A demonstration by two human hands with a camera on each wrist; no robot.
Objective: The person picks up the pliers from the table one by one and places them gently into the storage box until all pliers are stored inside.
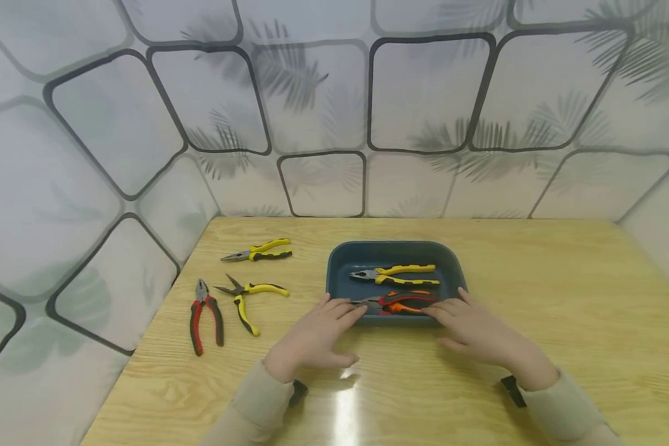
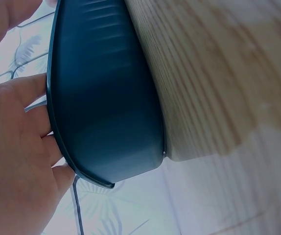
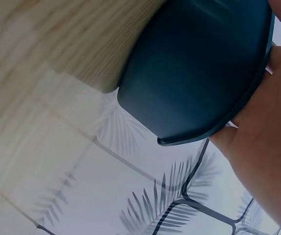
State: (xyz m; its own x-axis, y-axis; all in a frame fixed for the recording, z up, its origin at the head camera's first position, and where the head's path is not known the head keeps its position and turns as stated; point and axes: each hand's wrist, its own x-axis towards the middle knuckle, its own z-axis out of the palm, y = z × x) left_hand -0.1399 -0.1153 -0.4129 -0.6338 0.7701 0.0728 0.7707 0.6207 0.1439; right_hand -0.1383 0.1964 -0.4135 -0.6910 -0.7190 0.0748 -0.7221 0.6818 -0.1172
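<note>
A dark blue tray (image 1: 340, 254) sits on the table in front of me. Inside it lie yellow-and-black pliers (image 1: 407, 269), red-and-black pliers (image 1: 407, 298) and, partly under these, an orange-handled tool (image 1: 404, 308). My left hand (image 1: 318, 337) reaches over the tray's front left rim with its fingers extended and its thumb apart. At the front right corner, my right hand (image 1: 476, 331) lays its fingers over the rim. Both wrist views show the tray's outer wall (image 2: 101, 98) with fingers behind the rim; the fingertips are hidden there.
Left of the tray, on the wooden table (image 1: 546, 297), lie closed yellow-and-black long-nose pliers (image 1: 264, 250), spread yellow-and-black long-nose pliers (image 1: 251, 297) and red-and-black pliers (image 1: 203, 310). A patterned wall covering (image 1: 323, 186) stands behind and to the left.
</note>
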